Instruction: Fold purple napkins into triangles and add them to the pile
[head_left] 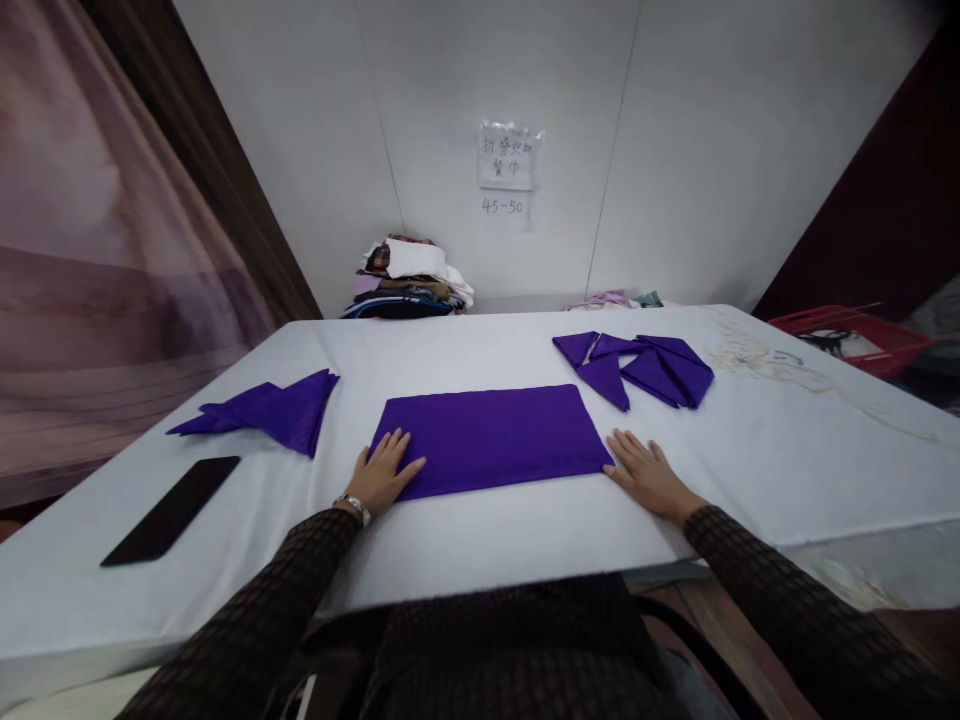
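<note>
A purple cloth napkin (pixel 495 438) lies flat in front of me, folded into a wide rectangle. My left hand (pixel 381 474) rests on its near left corner, fingers spread and palm down. At the opposite side my right hand (pixel 646 474) lies flat on the tablecloth, the thumb touching the near right corner. Neither hand grips the fabric. Farther right are several purple folded napkins (pixel 675 372) in pointed shapes. To the left sits another purple folded napkin (pixel 281 408), with pointed ends.
A white tablecloth (pixel 480 540) covers the table. A dark flat rectangular object (pixel 171 510) lies at the left. Behind the far edge rises a pile of folded clothes (pixel 409 278). Strings (pixel 780 365) trail across the right side, near a red basket (pixel 855 340). A paper sign (pixel 510 165) hangs on the wall.
</note>
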